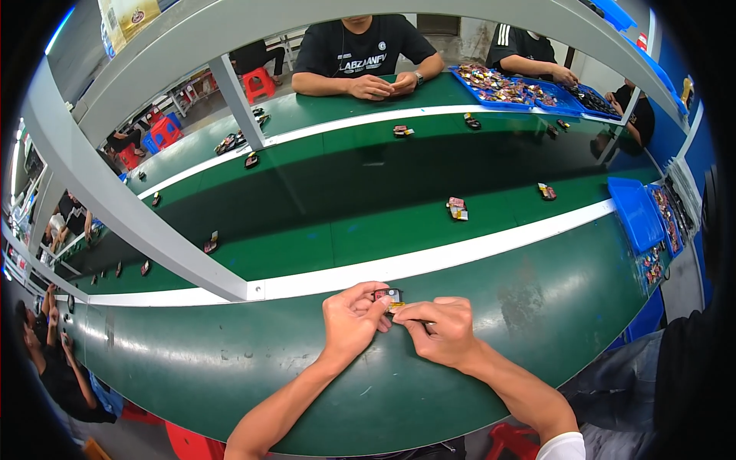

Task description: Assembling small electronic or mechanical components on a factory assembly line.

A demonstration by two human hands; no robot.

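Over the green worktable [230,360], my left hand [351,322] grips a small black-framed electronic module [394,294] between thumb and fingers. The module has a pale inner face and a yellow strip along its lower edge. My right hand [443,330] is closed in a pinch against that lower right edge, by the yellow strip. Whatever lies between the right fingertips is too small and too covered to name. Both hands meet at the module, just in front of the white rail [368,271].
Beyond the rail, a green conveyor belt [337,207] carries several similar small modules [457,208]. Grey frame posts [146,207] rise at the left. Blue trays [636,211] stand at the right edge, and a parts-filled tray [498,88] sits across the belt near a seated person [368,54].
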